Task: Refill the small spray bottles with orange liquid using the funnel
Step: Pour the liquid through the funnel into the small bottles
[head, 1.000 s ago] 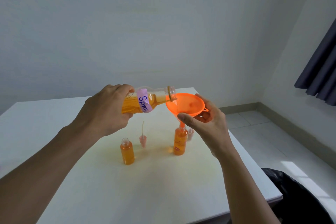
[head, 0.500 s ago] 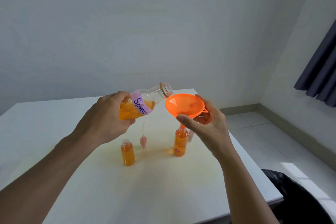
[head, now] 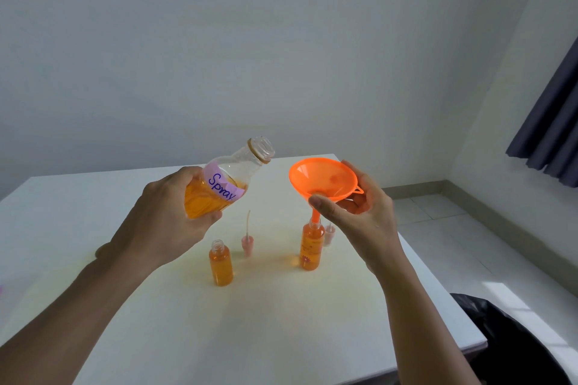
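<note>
My left hand (head: 169, 216) grips a clear supply bottle (head: 225, 184) with a purple "Spray" label, tilted neck-up to the right, orange liquid pooled in its lower part. My right hand (head: 356, 216) holds the orange funnel (head: 322, 180), whose spout sits in the neck of a small spray bottle (head: 311, 247) full of orange liquid. A second small bottle (head: 221, 262), uncapped and filled orange, stands to the left. Two pink spray pumps rest on the table: one (head: 247, 242) between the bottles, one (head: 328, 233) behind the right bottle.
The white table (head: 156, 322) ends in an edge at the right, with tiled floor beyond. A black bag (head: 516, 347) lies by the table's front right corner. A dark curtain (head: 553, 122) hangs at the far right.
The supply bottle has been tipped back from pouring over the funnel; its mouth now points up and away to the left. The funnel stays in the small bottle.
</note>
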